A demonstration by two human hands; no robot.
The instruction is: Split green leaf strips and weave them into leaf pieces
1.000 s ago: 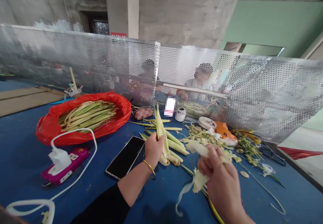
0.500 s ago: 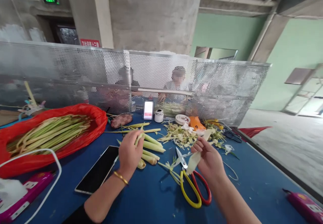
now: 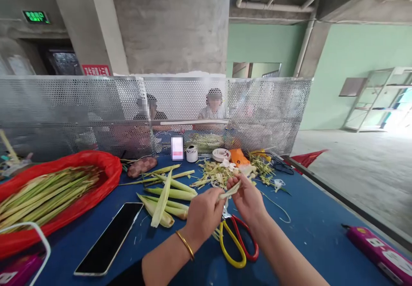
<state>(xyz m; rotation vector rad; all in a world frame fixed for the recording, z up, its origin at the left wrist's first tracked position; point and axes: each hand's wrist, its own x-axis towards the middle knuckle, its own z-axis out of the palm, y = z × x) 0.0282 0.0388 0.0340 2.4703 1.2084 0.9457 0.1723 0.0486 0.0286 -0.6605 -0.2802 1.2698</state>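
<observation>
A pale, narrow strip of husk (image 3: 232, 191) stretches between my two hands above the table. My left hand (image 3: 205, 212), with a gold bangle at the wrist, pinches its near end. My right hand (image 3: 247, 196) grips the other end with curled fingers. Beneath them lie scissors (image 3: 232, 245) with one yellow and one red handle, their blades mostly covered by my hands. Left of my left hand is a group of pale green husk-wrapped stalks (image 3: 175, 193), with one loose husk leaf (image 3: 163, 200) lying slantwise over them.
A heap of husk scraps (image 3: 214, 172) lies behind my hands, near a tape roll (image 3: 221, 154) and an orange packet (image 3: 239, 157). At left are a dark-screened tablet (image 3: 109, 238) and a red bag (image 3: 111, 165) of long stalks. Two people sit behind a perforated metal screen (image 3: 189, 92).
My left hand has come from the stalks over to my right hand and now grips the husk strip too. A loose leaf now shows across the stalks. The view has turned slightly right.
</observation>
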